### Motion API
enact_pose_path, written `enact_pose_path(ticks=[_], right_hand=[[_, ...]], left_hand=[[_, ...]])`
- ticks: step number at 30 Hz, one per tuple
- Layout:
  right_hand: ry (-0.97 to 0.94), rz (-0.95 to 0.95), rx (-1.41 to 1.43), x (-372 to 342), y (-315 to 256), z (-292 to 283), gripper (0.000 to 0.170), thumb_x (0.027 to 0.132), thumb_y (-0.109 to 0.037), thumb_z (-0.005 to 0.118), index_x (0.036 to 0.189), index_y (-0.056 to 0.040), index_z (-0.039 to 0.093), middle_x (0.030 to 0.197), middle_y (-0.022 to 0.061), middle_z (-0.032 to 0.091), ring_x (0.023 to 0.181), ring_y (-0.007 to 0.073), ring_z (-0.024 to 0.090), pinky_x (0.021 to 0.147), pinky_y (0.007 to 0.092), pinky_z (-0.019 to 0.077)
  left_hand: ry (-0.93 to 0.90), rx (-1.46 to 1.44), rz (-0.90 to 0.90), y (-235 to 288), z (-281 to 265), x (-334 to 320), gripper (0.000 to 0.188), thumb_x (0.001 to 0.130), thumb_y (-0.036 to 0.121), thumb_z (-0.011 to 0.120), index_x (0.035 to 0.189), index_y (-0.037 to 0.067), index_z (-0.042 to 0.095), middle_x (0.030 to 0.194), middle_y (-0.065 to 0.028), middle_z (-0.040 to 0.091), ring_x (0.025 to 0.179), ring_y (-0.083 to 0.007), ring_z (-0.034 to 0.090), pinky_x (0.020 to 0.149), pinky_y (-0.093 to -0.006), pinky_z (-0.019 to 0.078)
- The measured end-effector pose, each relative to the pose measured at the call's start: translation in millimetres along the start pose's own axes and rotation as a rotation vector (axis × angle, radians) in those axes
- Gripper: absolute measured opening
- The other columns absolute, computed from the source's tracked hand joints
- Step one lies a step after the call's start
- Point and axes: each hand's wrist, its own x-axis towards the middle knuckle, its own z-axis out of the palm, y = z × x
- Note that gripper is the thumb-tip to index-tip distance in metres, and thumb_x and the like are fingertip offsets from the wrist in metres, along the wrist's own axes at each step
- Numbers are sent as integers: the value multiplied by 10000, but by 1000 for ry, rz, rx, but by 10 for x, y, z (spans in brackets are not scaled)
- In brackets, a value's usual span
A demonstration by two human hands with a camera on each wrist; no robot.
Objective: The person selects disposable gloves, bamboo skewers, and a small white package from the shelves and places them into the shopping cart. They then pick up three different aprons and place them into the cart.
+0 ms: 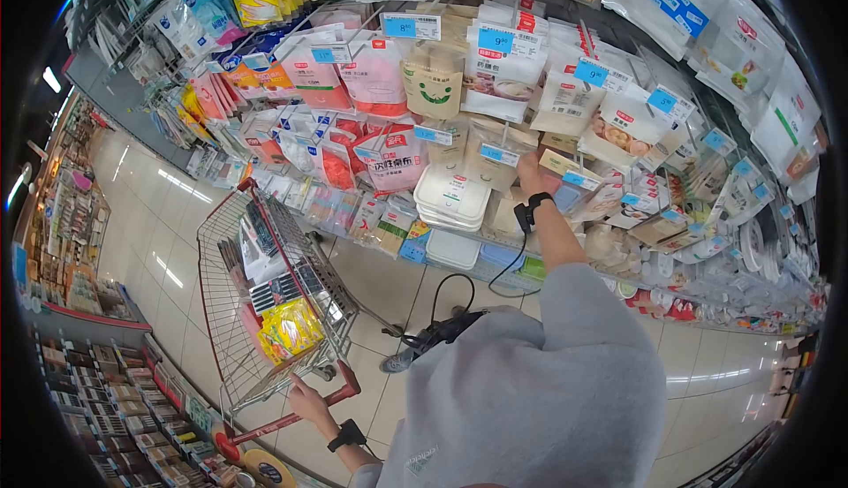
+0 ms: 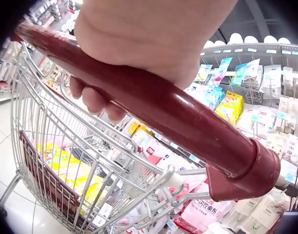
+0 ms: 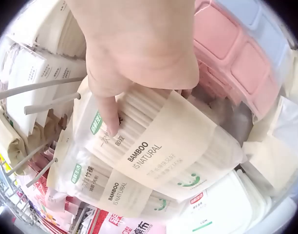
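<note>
My right hand (image 3: 139, 63) grips the top of a clear pack of bamboo chopsticks (image 3: 158, 141), with the thumb across its front and the other fingers mostly hidden behind. A second chopstick pack (image 3: 112, 192) overlaps behind it, close to the metal display hooks. In the head view that right hand (image 1: 530, 174) reaches in at the shelf, just beside a price tag (image 1: 500, 155). My left hand (image 2: 134, 39) is wrapped around the dark red handle (image 2: 188, 122) of a shopping cart (image 1: 265, 285), its fingertips showing below the bar.
Yellow packets (image 1: 290, 329) and other goods lie in the cart, left of my body. White lidded boxes (image 1: 452, 196) are stacked below the chopsticks. Pink compartment trays (image 3: 236, 58) stand beside the right hand. A black cable (image 1: 437, 298) hangs from the right wrist.
</note>
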Motion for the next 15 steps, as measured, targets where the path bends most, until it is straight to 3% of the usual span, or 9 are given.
enact_pose_path(ticks=[4, 5, 6, 9, 13, 15], right_hand=[[-120, -2, 314, 81, 426, 129, 418, 744, -156, 713, 1075, 72, 600, 986, 143, 652, 881, 202, 605, 784, 355, 494], [-166, 12, 367, 102, 506, 164, 393, 739, -143, 717, 1046, 82, 620, 951, 139, 669, 842, 192, 624, 755, 353, 511], [-105, 84, 116, 130, 545, 171, 364, 746, -153, 721, 1003, 90, 634, 904, 132, 673, 801, 187, 621, 728, 359, 509], [-59, -69, 174, 158, 691, 292, 338, 762, -173, 728, 938, 103, 643, 862, 121, 681, 767, 177, 613, 688, 368, 497], [-110, -25, 209, -24, 418, 239, 381, 771, -177, 742, 1021, 94, 646, 946, 121, 696, 836, 157, 614, 727, 347, 499], [-105, -19, 386, -78, 307, 248, 416, 779, -162, 748, 1097, 83, 640, 1017, 105, 699, 890, 149, 611, 790, 330, 496]], left_hand=[[8, 3, 15, 9, 36, -101, 818, 1020, 568, 272, 658, -92, 592, 641, -283, 567, 620, -461, 559, 587, -555, 377], [52, 13, 23, 16, 62, -121, 819, 1017, 577, 276, 645, -79, 596, 607, -248, 559, 601, -431, 561, 594, -540, 385], [97, 24, 30, 36, 61, -158, 821, 1014, 585, 280, 632, -67, 599, 573, -214, 550, 583, -402, 562, 601, -524, 394], [23, 11, 26, 45, 42, -188, 811, 1020, 564, 277, 658, -89, 593, 647, -275, 576, 626, -459, 560, 591, -550, 385], [10, 47, -7, 54, 37, -190, 808, 1019, 565, 283, 666, -87, 605, 645, -269, 582, 629, -452, 569, 595, -546, 398], [56, 50, 21, 71, 51, -194, 808, 1019, 564, 286, 657, -83, 605, 640, -267, 583, 625, -445, 577, 593, -540, 405]])
